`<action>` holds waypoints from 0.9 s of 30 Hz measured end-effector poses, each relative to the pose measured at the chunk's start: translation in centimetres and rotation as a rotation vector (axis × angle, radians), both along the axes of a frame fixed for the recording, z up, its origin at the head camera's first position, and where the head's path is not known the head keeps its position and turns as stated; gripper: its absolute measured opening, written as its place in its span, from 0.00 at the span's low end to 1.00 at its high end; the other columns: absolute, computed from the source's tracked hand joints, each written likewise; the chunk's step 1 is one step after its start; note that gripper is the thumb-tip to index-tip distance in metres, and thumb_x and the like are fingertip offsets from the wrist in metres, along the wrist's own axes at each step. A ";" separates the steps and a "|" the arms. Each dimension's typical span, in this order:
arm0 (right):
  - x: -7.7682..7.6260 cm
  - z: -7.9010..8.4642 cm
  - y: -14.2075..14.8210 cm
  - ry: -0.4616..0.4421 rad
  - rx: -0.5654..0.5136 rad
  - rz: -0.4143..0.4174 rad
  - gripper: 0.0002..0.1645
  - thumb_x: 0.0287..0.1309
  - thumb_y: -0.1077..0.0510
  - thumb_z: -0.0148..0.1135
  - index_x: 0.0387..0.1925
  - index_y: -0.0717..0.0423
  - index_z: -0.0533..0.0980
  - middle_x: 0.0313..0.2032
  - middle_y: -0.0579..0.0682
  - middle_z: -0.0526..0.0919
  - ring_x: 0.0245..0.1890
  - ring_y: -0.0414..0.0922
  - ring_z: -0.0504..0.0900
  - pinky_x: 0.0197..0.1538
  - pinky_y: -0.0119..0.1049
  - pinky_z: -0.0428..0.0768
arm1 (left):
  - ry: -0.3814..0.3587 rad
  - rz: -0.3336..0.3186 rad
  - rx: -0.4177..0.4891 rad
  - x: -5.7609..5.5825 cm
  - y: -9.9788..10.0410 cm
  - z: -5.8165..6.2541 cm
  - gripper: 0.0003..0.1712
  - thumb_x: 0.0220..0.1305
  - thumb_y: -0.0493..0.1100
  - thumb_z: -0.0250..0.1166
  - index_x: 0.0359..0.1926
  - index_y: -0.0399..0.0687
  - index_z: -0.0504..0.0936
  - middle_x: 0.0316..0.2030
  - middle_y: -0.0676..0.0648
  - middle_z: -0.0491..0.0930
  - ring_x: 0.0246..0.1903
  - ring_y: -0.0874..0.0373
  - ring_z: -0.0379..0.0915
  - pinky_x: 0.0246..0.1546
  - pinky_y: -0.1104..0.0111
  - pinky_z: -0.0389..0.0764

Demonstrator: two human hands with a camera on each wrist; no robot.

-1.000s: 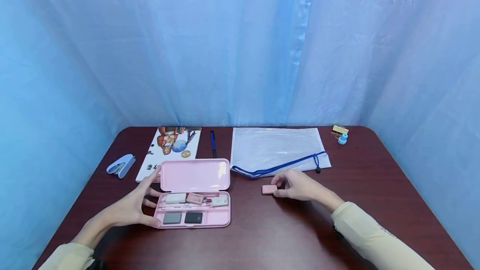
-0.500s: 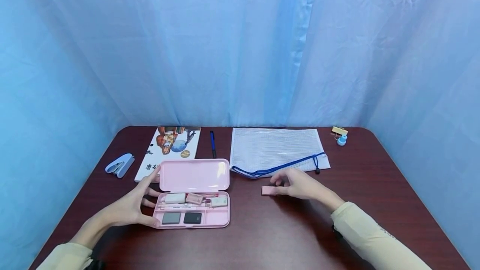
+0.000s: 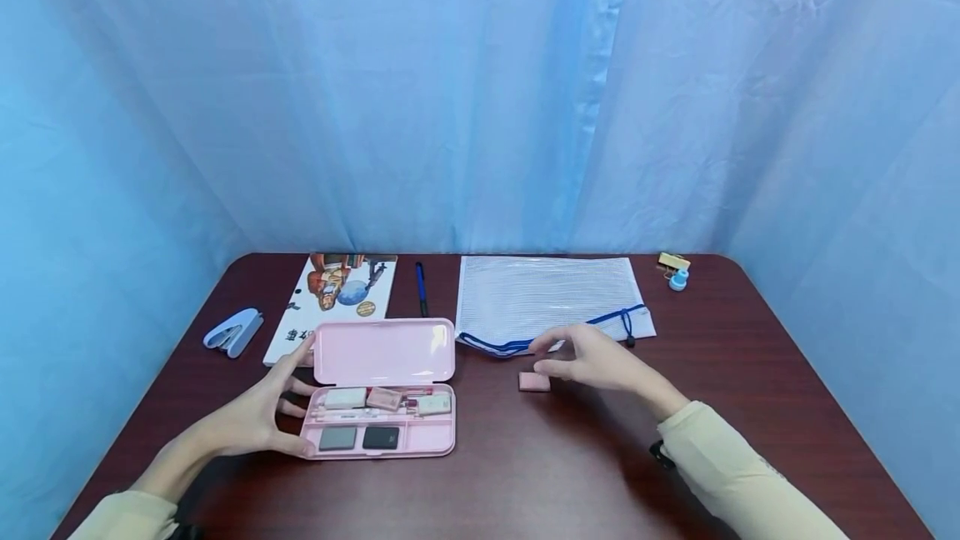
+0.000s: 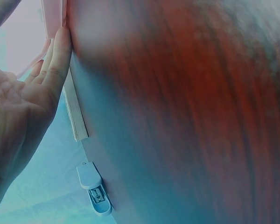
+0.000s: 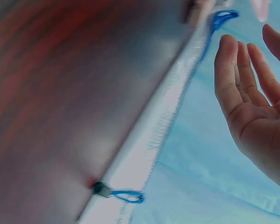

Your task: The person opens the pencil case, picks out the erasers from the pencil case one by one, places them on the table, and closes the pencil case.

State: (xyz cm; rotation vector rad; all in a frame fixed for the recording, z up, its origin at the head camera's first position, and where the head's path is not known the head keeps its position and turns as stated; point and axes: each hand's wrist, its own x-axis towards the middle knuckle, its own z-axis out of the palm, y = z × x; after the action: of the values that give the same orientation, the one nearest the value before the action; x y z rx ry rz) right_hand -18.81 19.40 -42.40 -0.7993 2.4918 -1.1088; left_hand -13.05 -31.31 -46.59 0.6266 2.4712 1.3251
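A pink pencil case (image 3: 429,438) lies with its lid (image 3: 384,352) swung back. My left hand (image 3: 251,417) spans its left end, thumb at the front corner and straight fingers touching the side and lid. Inside the case are a grey block (image 3: 337,438), a black block (image 3: 381,437), white and pink blocks, and thin pen-like items. On the table to its right sits a small pink block (image 3: 534,382), perhaps an eraser. My right hand (image 3: 592,357) hovers just over and right of it, thumb and fingers apart; in the right wrist view the hand (image 5: 254,98) holds nothing.
Behind the case lie a picture book (image 3: 341,294) and a blue pen (image 3: 422,288). A white mesh zip bag (image 3: 543,294) with blue cord is behind the right hand. A stapler (image 3: 233,332) stands left; a yellow clip (image 3: 673,262) and small blue item (image 3: 678,280) lie far right.
My right hand held the pink block on the table and has now let go, lifting slightly with its fingers apart. The left hand stays at the case.
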 end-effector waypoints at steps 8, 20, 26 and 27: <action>1.4 2.0 -3.4 0.014 -0.142 0.064 0.23 0.67 0.56 0.67 0.60 0.59 0.79 0.56 0.57 0.82 0.49 0.52 0.85 0.49 0.49 0.84 | 0.007 0.007 -0.018 -0.1 0.0 0.0 0.78 0.45 0.46 0.84 0.82 0.59 0.32 0.69 0.35 0.51 0.55 0.40 0.74 0.43 0.66 0.84; 2.0 0.8 -9.2 0.175 -0.038 0.224 0.21 0.64 0.59 0.69 0.56 0.64 0.81 0.51 0.55 0.85 0.48 0.50 0.85 0.50 0.37 0.83 | -0.004 0.008 -0.010 0.0 0.0 -0.1 0.79 0.45 0.45 0.84 0.82 0.61 0.32 0.69 0.36 0.51 0.55 0.40 0.73 0.43 0.66 0.84; 2.1 0.1 -11.1 0.141 0.028 0.243 0.20 0.63 0.61 0.69 0.56 0.62 0.81 0.50 0.54 0.87 0.43 0.43 0.87 0.48 0.34 0.83 | 0.002 0.000 0.004 -0.1 0.0 -0.1 0.79 0.44 0.44 0.84 0.82 0.60 0.32 0.69 0.36 0.51 0.55 0.41 0.74 0.43 0.65 0.84; 2.1 0.0 -11.4 0.139 0.046 0.240 0.20 0.63 0.61 0.69 0.56 0.61 0.82 0.49 0.53 0.87 0.43 0.41 0.87 0.48 0.33 0.83 | 0.004 -0.002 0.006 -0.1 0.0 -0.2 0.79 0.44 0.44 0.84 0.82 0.60 0.32 0.69 0.36 0.51 0.54 0.41 0.74 0.43 0.65 0.84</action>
State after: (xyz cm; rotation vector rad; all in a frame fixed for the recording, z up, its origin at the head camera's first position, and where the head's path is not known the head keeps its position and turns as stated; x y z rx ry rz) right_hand -16.70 8.04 -42.41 -1.1630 2.4391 -0.9380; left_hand -13.14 -31.36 -46.74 0.6332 2.4699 1.3328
